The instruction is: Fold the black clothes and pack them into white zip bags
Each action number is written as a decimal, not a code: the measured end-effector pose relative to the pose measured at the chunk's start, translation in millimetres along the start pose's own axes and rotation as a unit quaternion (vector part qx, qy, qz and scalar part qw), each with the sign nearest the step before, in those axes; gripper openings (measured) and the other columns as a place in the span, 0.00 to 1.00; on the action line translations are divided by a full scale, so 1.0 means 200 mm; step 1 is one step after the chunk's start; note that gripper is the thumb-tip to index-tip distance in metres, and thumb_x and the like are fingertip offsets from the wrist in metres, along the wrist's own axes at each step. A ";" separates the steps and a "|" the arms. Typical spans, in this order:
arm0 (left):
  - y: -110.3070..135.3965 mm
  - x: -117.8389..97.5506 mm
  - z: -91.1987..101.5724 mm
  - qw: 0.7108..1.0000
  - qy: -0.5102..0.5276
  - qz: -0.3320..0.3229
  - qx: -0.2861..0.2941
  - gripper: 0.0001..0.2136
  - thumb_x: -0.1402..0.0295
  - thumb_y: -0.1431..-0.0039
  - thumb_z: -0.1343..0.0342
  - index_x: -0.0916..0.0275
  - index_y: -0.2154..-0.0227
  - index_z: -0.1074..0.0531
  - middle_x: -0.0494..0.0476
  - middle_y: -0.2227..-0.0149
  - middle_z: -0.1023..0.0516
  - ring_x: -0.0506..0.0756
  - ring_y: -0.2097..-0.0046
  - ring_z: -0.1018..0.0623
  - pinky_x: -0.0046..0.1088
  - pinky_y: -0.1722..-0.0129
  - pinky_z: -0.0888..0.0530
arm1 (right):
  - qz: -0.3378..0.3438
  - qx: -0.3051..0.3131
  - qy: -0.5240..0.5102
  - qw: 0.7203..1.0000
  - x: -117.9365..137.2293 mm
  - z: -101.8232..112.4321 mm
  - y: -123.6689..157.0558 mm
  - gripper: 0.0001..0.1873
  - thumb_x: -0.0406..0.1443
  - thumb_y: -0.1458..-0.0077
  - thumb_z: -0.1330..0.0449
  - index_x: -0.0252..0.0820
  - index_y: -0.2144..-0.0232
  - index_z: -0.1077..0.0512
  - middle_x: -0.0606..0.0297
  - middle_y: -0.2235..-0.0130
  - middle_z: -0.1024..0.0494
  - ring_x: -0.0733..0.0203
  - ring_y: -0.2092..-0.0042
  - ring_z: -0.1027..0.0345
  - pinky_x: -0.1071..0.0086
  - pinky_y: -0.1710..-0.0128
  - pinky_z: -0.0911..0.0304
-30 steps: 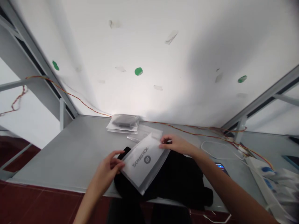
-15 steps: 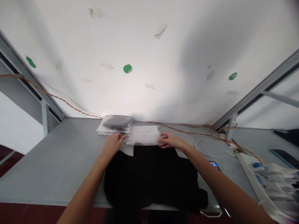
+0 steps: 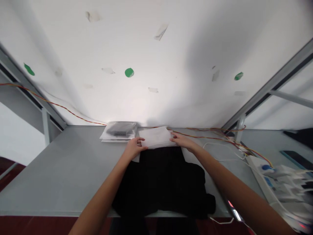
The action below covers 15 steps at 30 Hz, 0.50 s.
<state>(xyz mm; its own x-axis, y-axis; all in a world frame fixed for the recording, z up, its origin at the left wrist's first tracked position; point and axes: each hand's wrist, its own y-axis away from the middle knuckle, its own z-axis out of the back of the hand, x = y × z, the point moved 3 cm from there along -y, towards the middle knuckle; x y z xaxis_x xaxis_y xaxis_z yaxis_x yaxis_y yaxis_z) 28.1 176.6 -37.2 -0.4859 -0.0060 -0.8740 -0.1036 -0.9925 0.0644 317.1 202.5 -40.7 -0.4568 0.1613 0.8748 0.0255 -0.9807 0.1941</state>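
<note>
A frosted white plastic pouch [image 3: 156,137] lies flat at the back of the grey table [image 3: 68,166], just beyond a black garment [image 3: 161,179]. My left hand [image 3: 134,147] grips the pouch's left edge. My right hand [image 3: 182,141] holds its right edge. The black garment is spread on the table between my forearms and hangs over the front edge. More clear plastic shows under the pouch on the garment's left.
A stack of clear bags with dark contents [image 3: 119,130] sits left of the pouch by the wall. Red-yellow wires [image 3: 207,132] and a white cable [image 3: 220,147] run at the right. White power strips [image 3: 276,179] lie far right.
The pouch was lifted off the garment, turned level and carried to the back of the table, where both hands now hold it flat. The view also shifted.
</note>
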 end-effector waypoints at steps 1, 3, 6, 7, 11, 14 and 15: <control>-0.03 -0.03 -0.02 1.000 -0.007 -0.008 -0.007 0.22 0.71 0.52 0.30 0.65 0.52 0.23 0.64 0.56 0.17 0.60 0.56 0.16 0.36 0.55 0.21 | 0.004 -0.010 0.014 1.000 0.00 0.02 0.00 0.29 0.35 0.49 0.33 0.43 0.43 0.26 0.56 0.50 0.19 0.46 0.50 0.25 0.49 0.42 0.34; -0.06 -0.09 -0.05 0.999 -0.030 -0.027 -0.028 0.22 0.75 0.49 0.33 0.65 0.49 0.24 0.67 0.50 0.19 0.63 0.50 0.18 0.39 0.48 0.23 | 0.013 -0.024 0.033 0.999 0.00 0.05 0.01 0.33 0.34 0.47 0.35 0.41 0.39 0.30 0.54 0.48 0.21 0.48 0.53 0.25 0.50 0.45 0.33; 0.02 -0.16 -0.06 0.994 -0.073 -0.058 -0.064 0.19 0.74 0.42 0.38 0.63 0.47 0.25 0.70 0.37 0.29 0.69 0.37 0.27 0.48 0.38 0.31 | 0.052 -0.045 0.056 0.996 0.02 0.13 0.14 0.31 0.36 0.44 0.38 0.42 0.37 0.31 0.52 0.42 0.26 0.49 0.49 0.27 0.52 0.43 0.34; 0.09 -0.17 -0.06 0.990 -0.093 -0.073 -0.070 0.18 0.72 0.38 0.40 0.62 0.45 0.26 0.69 0.33 0.33 0.70 0.35 0.30 0.50 0.36 0.33 | 0.083 -0.055 0.073 0.992 0.02 0.16 0.23 0.29 0.38 0.42 0.39 0.43 0.38 0.30 0.52 0.41 0.27 0.48 0.46 0.29 0.52 0.42 0.35; 0.47 -0.14 -0.16 0.962 -0.212 -0.168 -0.030 0.18 0.61 0.30 0.49 0.56 0.41 0.28 0.63 0.32 0.33 0.67 0.32 0.33 0.50 0.35 0.33 | 0.154 -0.120 0.139 0.971 -0.06 0.21 0.70 0.23 0.49 0.36 0.44 0.52 0.42 0.27 0.56 0.44 0.26 0.46 0.47 0.30 0.53 0.48 0.31; 0.70 -0.09 -0.28 0.940 -0.261 -0.220 0.004 0.20 0.58 0.31 0.46 0.54 0.39 0.29 0.62 0.31 0.34 0.69 0.29 0.38 0.59 0.32 0.40 | 0.046 -0.193 0.112 0.974 -0.23 0.16 1.01 0.30 0.56 0.40 0.41 0.51 0.41 0.29 0.53 0.48 0.24 0.47 0.56 0.27 0.54 0.59 0.27; 0.75 -0.09 -0.32 0.938 -0.263 -0.224 -0.005 0.20 0.59 0.31 0.47 0.55 0.38 0.30 0.62 0.31 0.34 0.69 0.29 0.38 0.61 0.31 0.41 | 0.016 -0.194 0.080 0.977 -0.28 0.12 1.07 0.33 0.56 0.41 0.40 0.51 0.39 0.31 0.53 0.49 0.24 0.47 0.57 0.26 0.55 0.60 0.27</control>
<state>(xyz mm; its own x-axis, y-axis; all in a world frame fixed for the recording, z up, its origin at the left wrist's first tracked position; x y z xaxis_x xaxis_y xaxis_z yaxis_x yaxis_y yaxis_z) 76.7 19.6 -42.8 -0.7571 0.4713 -0.4524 -0.3934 -0.8817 -0.2603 370.3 -14.4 -37.3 -0.5957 0.1402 0.7909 -0.2832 -0.9581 -0.0435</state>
